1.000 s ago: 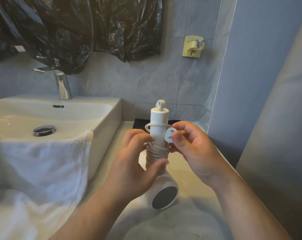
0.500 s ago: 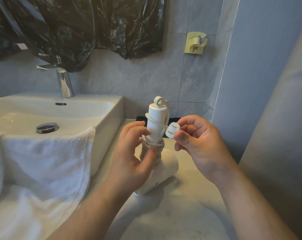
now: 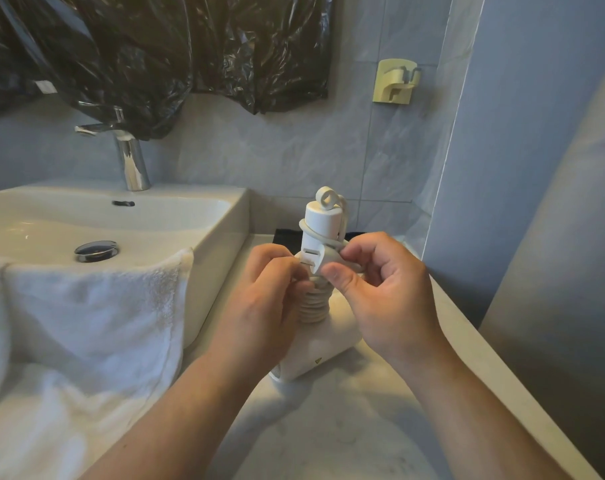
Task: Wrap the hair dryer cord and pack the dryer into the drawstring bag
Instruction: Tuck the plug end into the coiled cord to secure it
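On counter, beside sink's right edge: hair dryer head-down, handle upright. cord coiled round handle. right hand pinches plug against handle, 2 prongs pointing left. left hand fingers curled round cord coils. towel draped over sink's front edge.

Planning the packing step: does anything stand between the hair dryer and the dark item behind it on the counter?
Nothing visible: the hair dryer stands just before the dark item, left hand gripping it, right hand pinching its plug.
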A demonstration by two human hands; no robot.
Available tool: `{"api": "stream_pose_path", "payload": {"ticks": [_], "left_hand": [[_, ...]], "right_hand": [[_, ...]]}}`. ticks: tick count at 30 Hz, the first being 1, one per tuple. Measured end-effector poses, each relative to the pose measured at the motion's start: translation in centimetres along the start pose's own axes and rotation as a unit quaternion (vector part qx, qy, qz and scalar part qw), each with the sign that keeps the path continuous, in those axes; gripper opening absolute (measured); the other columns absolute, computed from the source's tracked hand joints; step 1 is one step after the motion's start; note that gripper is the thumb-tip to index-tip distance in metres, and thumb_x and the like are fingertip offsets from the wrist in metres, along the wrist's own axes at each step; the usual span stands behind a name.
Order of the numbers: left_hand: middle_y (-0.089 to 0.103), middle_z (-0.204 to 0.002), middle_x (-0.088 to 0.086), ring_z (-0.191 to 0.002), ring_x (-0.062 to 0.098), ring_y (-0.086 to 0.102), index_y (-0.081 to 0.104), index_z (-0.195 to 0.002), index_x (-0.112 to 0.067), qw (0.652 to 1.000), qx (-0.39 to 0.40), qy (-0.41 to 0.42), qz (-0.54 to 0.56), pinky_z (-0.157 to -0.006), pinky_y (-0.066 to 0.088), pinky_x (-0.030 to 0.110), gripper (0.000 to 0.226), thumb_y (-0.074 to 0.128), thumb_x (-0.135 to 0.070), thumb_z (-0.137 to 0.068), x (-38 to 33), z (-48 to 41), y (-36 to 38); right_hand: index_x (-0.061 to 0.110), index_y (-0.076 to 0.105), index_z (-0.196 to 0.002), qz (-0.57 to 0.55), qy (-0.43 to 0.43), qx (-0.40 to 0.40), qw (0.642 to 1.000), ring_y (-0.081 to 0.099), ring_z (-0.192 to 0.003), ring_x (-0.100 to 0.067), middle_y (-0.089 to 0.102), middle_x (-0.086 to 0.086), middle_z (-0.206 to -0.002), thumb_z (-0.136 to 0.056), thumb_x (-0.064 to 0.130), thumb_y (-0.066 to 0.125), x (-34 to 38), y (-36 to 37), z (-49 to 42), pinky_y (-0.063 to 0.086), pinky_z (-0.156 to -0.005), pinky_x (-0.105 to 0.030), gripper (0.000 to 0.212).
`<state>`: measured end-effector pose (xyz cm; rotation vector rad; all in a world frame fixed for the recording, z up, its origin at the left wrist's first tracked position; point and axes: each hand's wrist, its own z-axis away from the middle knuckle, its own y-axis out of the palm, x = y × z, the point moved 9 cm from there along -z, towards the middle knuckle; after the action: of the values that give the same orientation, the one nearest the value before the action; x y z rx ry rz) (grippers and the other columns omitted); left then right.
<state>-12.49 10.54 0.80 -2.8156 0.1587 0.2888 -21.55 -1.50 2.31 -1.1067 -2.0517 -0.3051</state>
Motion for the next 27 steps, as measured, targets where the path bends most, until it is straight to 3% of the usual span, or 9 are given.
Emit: {"api": "stream_pose_path", "payload": {"ticks": [4,6,10,14,18,23,27], "left_hand": [[0.041,-0.099,-0.004,-0.084,0.001,0.041,0.047,-0.096,-0.019,1.000,-0.016,0.007,-0.012,-0.075,0.036,0.006,0.008,0.046,-0.027,-0.099,-0.2,0.0,-0.4],[0.044,-0.100,-0.004,-0.083,0.008,0.047,0.047,-0.097,-0.018,0.999,-0.022,0.019,-0.020,-0.071,0.038,0.012,0.019,0.039,-0.034,-0.103,-0.6,0.0,-0.6],[0.053,-0.092,0.004,-0.077,0.018,0.050,0.048,-0.094,-0.015,0.998,-0.038,0.037,-0.023,-0.065,0.042,0.026,0.021,0.040,-0.032,-0.104,-1.4,-0.2,-1.0],[0.049,-0.095,0.000,-0.079,0.010,0.047,0.050,-0.093,-0.017,0.999,-0.034,0.004,-0.004,-0.068,0.045,0.024,0.003,0.051,-0.019,-0.095,-0.3,-0.1,-1.1],[0.049,-0.098,0.002,-0.080,0.008,0.048,0.056,-0.094,-0.012,1.000,-0.018,-0.010,0.001,-0.072,0.045,0.018,0.005,0.055,-0.015,-0.091,0.2,0.2,-0.8],[0.056,-0.095,0.013,-0.082,0.022,0.053,0.062,-0.088,-0.003,0.998,-0.027,0.048,-0.027,-0.072,0.044,0.025,0.010,0.052,-0.005,-0.092,-1.3,0.3,-0.9],[0.060,-0.095,0.014,-0.083,0.019,0.055,0.059,-0.098,-0.009,0.998,-0.028,0.063,-0.011,-0.075,0.045,0.022,0.008,0.051,-0.008,-0.094,-1.8,0.3,-1.1]], "right_hand": [[0.026,0.063,-0.080,0.033,-0.031,-0.004,0.999,0.054,-0.063,-0.002,0.065,0.014,-0.073,-0.078,0.024,0.077,0.6,0.3,0.2,0.040,-0.058,-0.013,0.014],[0.028,0.064,-0.082,0.026,-0.025,0.007,0.999,0.057,-0.066,-0.004,0.065,0.013,-0.073,-0.077,0.030,0.073,0.5,0.4,0.0,0.042,-0.062,-0.014,0.011],[0.023,0.064,-0.084,-0.080,0.036,0.054,0.995,0.059,-0.066,-0.003,0.066,0.009,-0.070,-0.078,0.028,0.067,-0.7,0.4,-0.4,0.049,-0.066,-0.019,0.008],[0.021,0.066,-0.090,-0.186,0.119,0.083,0.972,0.059,-0.078,-0.011,0.066,0.004,-0.084,-0.082,0.030,0.058,-2.8,0.7,-0.7,0.053,-0.072,-0.033,0.014],[0.019,0.069,-0.085,-0.270,0.159,0.103,0.944,0.056,-0.074,-0.014,0.062,0.000,-0.079,-0.083,0.023,0.047,-3.3,1.3,-0.6,0.050,-0.076,-0.035,0.022],[0.014,0.067,-0.091,-0.238,0.144,0.120,0.953,0.058,-0.090,-0.020,0.067,-0.005,-0.096,-0.082,0.022,0.048,-3.2,1.8,-0.4,0.048,-0.082,-0.037,0.023],[0.013,0.066,-0.096,-0.203,0.129,0.130,0.962,0.062,-0.092,-0.019,0.068,-0.006,-0.098,-0.084,0.025,0.050,-3.0,2.1,-0.2,0.048,-0.085,-0.038,0.023]]}}
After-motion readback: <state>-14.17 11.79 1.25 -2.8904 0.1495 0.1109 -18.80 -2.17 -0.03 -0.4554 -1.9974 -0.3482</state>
